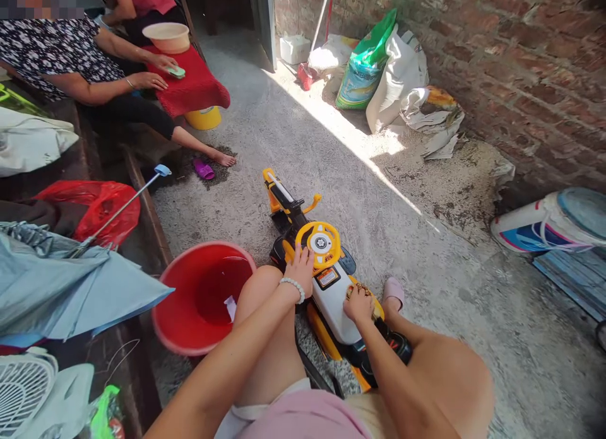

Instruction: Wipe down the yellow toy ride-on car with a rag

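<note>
Between my legs stands a yellow, black and white ride-on toy excavator (338, 310). My left hand (302, 270) rests at the near left edge of its yellow steering wheel (337, 242), fingers stretched out and not wrapped round the rim; a pale bead bracelet (294, 287) circles that wrist. Over the rear of the white body, my right hand (360, 305) is curled closed on a small brown-and-gold patterned item (351, 291), mostly covered by the fingers. Ahead of the wheel, the toy's digger arm (284, 196) points away from me.
A red bucket (173, 325) stands by my left knee, beside a folded blue umbrella (95, 287). Further left, a person (57, 60) sits scrubbing at a red cloth (189, 79). Sacks (367, 70) lean on the brick wall; a white paint bucket (544, 221) lies at right.
</note>
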`<state>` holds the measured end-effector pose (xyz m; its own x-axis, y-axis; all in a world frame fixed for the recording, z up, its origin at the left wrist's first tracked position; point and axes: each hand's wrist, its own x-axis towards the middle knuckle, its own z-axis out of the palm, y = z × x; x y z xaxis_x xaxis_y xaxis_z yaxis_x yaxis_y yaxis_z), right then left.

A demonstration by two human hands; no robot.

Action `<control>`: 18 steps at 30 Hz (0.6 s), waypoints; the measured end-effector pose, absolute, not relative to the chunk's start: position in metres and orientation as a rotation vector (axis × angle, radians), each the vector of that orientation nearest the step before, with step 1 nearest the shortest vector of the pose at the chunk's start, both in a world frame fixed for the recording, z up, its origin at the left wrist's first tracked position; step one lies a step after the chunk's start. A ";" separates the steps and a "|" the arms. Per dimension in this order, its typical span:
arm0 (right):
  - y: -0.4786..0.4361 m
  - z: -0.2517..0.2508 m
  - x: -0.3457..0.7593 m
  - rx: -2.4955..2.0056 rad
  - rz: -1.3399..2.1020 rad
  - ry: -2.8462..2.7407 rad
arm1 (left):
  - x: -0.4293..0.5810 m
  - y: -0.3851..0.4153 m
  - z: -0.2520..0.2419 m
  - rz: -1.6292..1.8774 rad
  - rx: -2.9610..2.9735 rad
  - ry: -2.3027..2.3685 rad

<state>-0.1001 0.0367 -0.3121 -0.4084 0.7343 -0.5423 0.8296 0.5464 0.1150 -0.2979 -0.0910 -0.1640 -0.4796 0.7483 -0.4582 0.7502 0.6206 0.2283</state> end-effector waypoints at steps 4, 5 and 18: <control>0.013 -0.308 -0.117 0.879 -0.210 2.520 | -0.299 -0.091 -0.163 -0.004 1.175 2.316; 0.012 -0.307 -0.118 0.761 -0.215 2.569 | -0.299 -0.091 -0.162 -0.007 1.179 2.315; -0.036 -0.316 -0.055 0.383 -0.291 2.586 | -0.304 -0.093 -0.157 -0.015 1.187 2.294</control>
<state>-0.0550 -0.0360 -0.3163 -0.8326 0.2137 -0.5110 0.3218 0.9375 -0.1322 -0.3038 -0.0926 -0.1568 -0.4576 0.7511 -0.4759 0.7571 0.6098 0.2345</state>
